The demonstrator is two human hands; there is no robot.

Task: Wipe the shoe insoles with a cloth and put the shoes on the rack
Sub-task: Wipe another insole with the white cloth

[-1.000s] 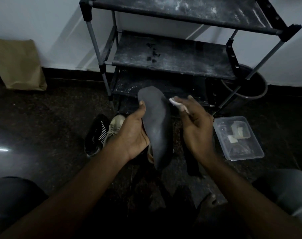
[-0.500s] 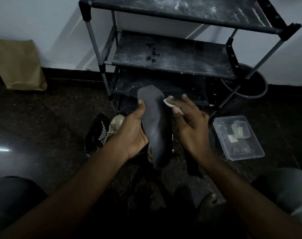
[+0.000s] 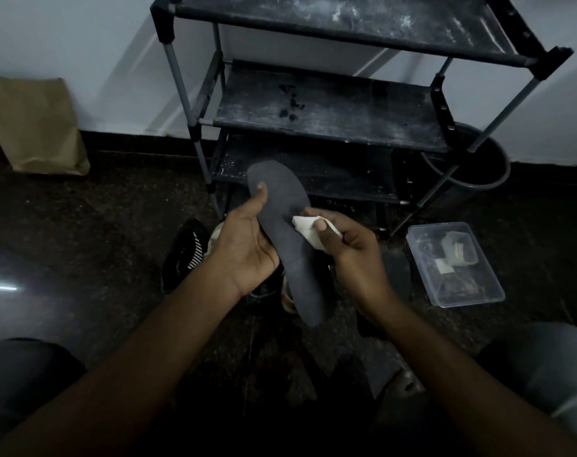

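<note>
head view: left hand (image 3: 244,247) around insole (image 3: 285,196)

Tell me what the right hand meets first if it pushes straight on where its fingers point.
Probably the insole: the cloth in the right hand looks pressed to it.

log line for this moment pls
phase: wiping | left hand: holds grey insole | right hand: pinches white cloth against insole | black shoe: on floor

A dim home corner: a dusty shoe rack (image 3: 330,107) against a plain wall (image 3: 82,44), shoes (image 3: 185,255) on dark stone floor (image 3: 99,232).
</note>
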